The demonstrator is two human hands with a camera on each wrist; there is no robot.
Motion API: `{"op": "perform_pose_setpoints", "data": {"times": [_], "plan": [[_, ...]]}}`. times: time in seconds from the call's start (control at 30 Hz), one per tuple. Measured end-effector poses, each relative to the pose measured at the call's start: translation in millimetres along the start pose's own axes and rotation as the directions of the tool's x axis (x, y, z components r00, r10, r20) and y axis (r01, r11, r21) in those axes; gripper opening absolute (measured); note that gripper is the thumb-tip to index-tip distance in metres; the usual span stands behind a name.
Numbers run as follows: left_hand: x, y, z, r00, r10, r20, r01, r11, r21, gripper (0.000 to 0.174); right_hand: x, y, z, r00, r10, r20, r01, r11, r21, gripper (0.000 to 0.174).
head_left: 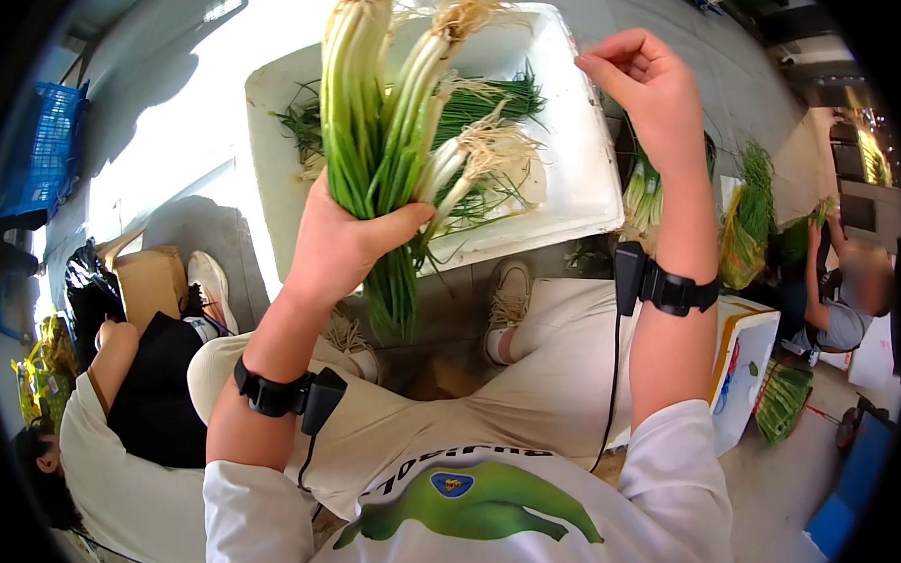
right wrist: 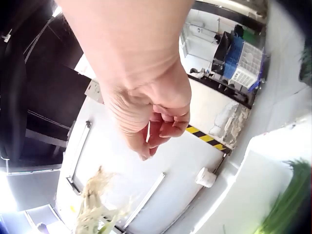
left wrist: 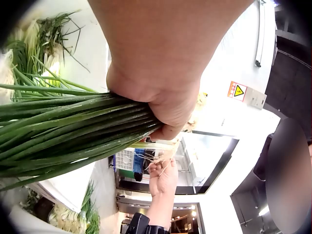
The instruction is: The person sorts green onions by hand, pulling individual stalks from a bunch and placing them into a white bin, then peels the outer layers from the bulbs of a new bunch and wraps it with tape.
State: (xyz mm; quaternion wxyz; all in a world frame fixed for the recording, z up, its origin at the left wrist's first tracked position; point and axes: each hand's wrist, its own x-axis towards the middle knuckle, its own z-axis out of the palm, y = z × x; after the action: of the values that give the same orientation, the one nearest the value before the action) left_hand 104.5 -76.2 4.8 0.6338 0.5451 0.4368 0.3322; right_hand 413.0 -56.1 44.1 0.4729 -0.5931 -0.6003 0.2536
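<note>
My left hand (head_left: 345, 240) grips a bunch of spring onions (head_left: 358, 144) around its green stalks, thumb across the front. The white stems and stringy roots point up and away, and the leaves hang below the fist. In the left wrist view the long green leaves (left wrist: 73, 129) fan out from the hand. My right hand (head_left: 660, 95) is raised beside the far right corner of a white foam box (head_left: 585, 177), apart from the bunch. Its fingers are curled, thumb close to the index finger. A thin white sliver shows between them in the right wrist view.
Loose spring onions (head_left: 492, 99) lie inside the foam box. More bundles (head_left: 644, 194) stand to its right, near another white box (head_left: 743, 371). A person in a light shirt (head_left: 131, 489) sits at the left, beside a cardboard box (head_left: 151, 283); another person (head_left: 847, 305) is at the right.
</note>
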Motion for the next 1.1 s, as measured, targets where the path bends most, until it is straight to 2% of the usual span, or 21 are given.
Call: {"op": "perform_pose_setpoints", "data": {"times": [0.17, 0.23, 0.27, 0.33, 0.43, 0.57, 0.67, 0.73, 0.83, 0.93, 1.1], "plan": [[-4.9, 4.7, 2.7, 1.000, -0.005, 0.000, 0.005, 0.999, -0.052, 0.024, 3.2, 59.1, -48.1, 0.997, 0.060, -0.057, -0.069, 0.983, -0.168, 0.021], [-6.2, 7.9, 5.2, 1.000, 0.006, -0.018, -0.005, 1.000, 0.007, 0.026, 0.9, 73.3, -59.9, 0.989, 0.094, -0.110, -0.125, 0.936, -0.330, 0.021], [-6.5, 5.4, 4.1, 0.999, 0.027, -0.033, -0.029, 0.998, -0.050, 0.028, 0.1, 81.9, -65.8, 0.989, 0.098, -0.112, -0.130, 0.933, -0.335, 0.021], [-6.6, 6.6, 4.5, 0.999, 0.022, -0.030, -0.023, 0.999, -0.036, 0.031, -1.2, 96.5, -74.1, 0.972, 0.177, -0.154, -0.229, 0.858, -0.460, 0.021], [-7.1, 9.5, 6.5, 0.999, 0.014, -0.033, -0.015, 0.999, -0.033, 0.031, -7.7, 113.9, -81.7, 0.952, 0.219, -0.212, -0.301, 0.788, -0.538, 0.021], [-5.2, 5.2, 7.0, 1.000, -0.005, -0.029, 0.004, 0.999, -0.051, 0.031, -11.6, 141.8, -91.9, 0.950, 0.224, -0.219, -0.309, 0.783, -0.540, 0.024], [-5.1, 3.0, 7.3, 1.000, -0.017, -0.021, 0.016, 0.999, -0.050, 0.031, -14.3, 153.2, -95.7, 0.923, 0.293, -0.249, -0.384, 0.720, -0.577, 0.022], [-5.2, 1.0, 7.5, 0.999, -0.021, -0.025, 0.020, 0.999, -0.045, 0.031, -15.1, 164.1, -99.3, 0.940, 0.242, -0.242, -0.341, 0.709, -0.618, 0.020], [-5.5, -0.7, 7.5, 0.999, -0.024, -0.032, 0.022, 0.998, -0.054, 0.030, -16.9, 173.4, -102.4, 0.935, 0.241, -0.261, -0.354, 0.674, -0.648, 0.018], [-5.3, -1.0, 5.2, 0.999, -0.045, -0.009, 0.045, 0.998, -0.045, 0.030, -15.4, 172.0, -101.5, 0.948, 0.168, -0.270, -0.310, 0.678, -0.666, 0.019], [-6.3, -1.8, 4.4, 1.000, 0.002, -0.014, -0.003, 0.998, -0.063, 0.028, -7.7, 153.3, -91.7, 0.938, 0.218, -0.271, -0.345, 0.681, -0.646, 0.019]]}}
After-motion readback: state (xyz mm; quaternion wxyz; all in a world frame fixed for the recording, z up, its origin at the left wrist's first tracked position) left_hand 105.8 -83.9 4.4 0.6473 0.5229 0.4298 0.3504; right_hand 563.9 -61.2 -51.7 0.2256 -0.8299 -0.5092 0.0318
